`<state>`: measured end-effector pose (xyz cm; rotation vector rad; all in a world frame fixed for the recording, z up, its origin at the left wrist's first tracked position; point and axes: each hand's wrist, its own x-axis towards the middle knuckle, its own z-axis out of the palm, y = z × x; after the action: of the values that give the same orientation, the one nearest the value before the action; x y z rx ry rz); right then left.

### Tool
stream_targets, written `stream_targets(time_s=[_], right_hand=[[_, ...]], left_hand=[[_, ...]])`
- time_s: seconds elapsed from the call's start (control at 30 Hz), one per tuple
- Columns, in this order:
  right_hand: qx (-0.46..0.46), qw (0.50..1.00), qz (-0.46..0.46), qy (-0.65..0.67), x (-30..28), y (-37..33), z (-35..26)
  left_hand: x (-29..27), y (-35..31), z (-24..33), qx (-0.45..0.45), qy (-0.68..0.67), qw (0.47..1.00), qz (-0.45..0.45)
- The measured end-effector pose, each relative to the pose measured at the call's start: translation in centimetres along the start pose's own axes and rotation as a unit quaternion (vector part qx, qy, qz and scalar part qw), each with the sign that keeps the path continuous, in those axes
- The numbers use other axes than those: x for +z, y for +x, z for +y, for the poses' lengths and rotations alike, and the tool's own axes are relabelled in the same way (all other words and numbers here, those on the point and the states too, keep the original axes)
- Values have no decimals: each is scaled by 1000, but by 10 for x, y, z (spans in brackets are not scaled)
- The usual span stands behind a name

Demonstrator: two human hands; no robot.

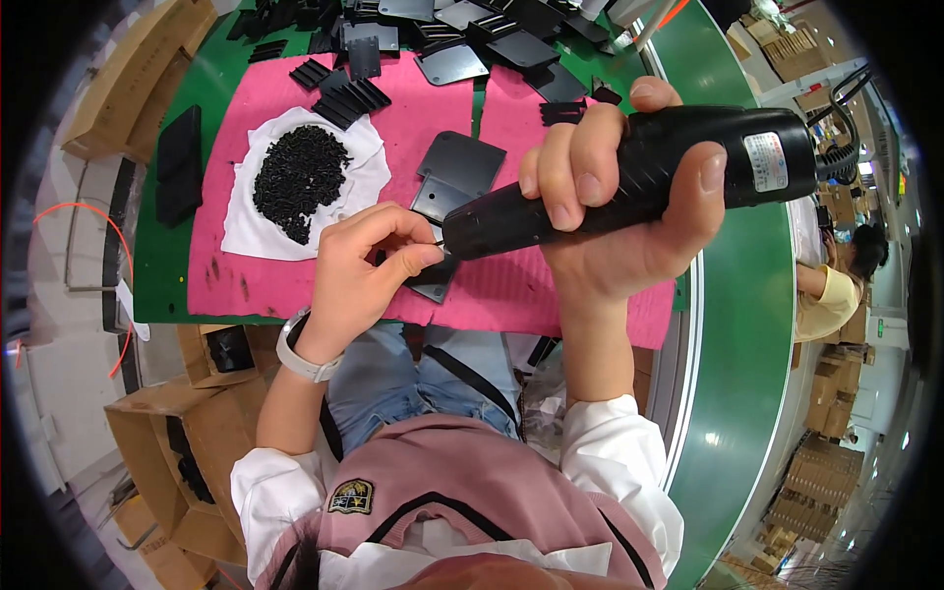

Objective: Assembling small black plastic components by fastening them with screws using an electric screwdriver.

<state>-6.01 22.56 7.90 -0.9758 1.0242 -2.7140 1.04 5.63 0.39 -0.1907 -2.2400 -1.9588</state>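
Right hand [615,256] is gripping a black corded driver [634,182] above the pink mat's [285,285] right half, its nose pointing toward the mat's left side. Left hand [359,270] is extending over the mat's near middle, thumb and forefinger pinching a small dark piece [440,243] at the driver's nose, too small to identify. Dark plates [460,165] are lying on the mat's middle. A white cloth [366,167] is covering the mat's left part, bearing a heap of tiny black pieces [295,177]. More plates [521,49] are crowding the mat's far edge
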Motion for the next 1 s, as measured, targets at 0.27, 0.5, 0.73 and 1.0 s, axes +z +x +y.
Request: stream_targets(time_s=[0.27,0.5,0.73,1.0], right_hand=[[-13,990,137,-2,1,-1,4],[-20,982,-33,-186,-22,6,-5],[7,973,-23,-230,-16,3,7],[21,959,-68,-274,-10,10,18]], left_hand=[[4,-2,-13,87,-55,994,42],[-2,30,-6,69,171,978,100],[-4,43,-17,-11,299,954,3],[-5,48,-37,32,199,980,6]])
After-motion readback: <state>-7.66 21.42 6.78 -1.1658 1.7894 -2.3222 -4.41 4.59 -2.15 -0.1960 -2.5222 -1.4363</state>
